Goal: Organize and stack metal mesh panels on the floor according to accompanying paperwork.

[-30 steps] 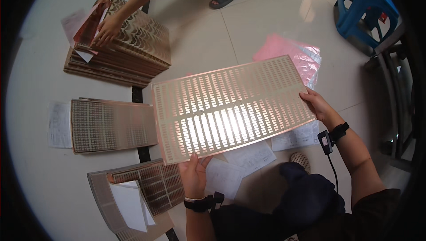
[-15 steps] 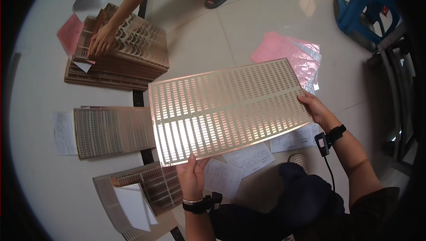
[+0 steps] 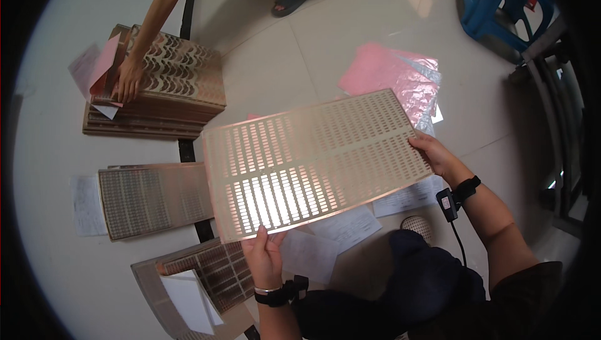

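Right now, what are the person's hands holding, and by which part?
A thin, rectangular, beige panel with rows of shiny copper-coloured patches: the left hand grips its near edge towards the left corner, the right hand its right edge.

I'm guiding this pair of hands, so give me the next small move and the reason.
Probably tilt the patterned panel slightly: the left hand grips its lower edge, the right hand its right edge, and bright glare covers part of its lower left.

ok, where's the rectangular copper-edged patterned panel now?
Head view, centre: the panel is held by the left hand near its lower-left corner, right hand at its right edge.
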Demonstrator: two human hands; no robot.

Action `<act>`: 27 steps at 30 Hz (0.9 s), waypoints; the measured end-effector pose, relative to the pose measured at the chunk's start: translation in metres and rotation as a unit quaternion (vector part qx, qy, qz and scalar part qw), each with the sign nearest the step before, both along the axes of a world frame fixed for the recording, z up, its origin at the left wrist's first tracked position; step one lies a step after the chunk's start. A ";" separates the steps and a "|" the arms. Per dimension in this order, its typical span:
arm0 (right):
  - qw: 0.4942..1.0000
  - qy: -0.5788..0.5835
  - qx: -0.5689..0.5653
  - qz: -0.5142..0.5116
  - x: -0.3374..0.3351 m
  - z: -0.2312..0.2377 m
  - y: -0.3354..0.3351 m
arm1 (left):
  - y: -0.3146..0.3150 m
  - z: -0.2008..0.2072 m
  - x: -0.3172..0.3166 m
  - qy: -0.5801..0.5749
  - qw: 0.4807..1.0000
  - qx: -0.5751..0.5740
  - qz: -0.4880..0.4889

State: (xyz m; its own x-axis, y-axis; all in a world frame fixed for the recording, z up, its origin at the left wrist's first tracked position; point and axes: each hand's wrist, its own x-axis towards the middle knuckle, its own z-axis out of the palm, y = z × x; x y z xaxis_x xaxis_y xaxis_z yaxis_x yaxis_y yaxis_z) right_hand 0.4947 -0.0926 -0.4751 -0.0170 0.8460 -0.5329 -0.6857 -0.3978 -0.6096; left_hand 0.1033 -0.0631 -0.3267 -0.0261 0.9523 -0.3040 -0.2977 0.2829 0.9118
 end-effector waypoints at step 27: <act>0.896 -0.398 -0.196 0.019 0.216 -0.004 -0.062 | -0.080 0.007 -0.150 -0.258 0.958 -0.030 0.119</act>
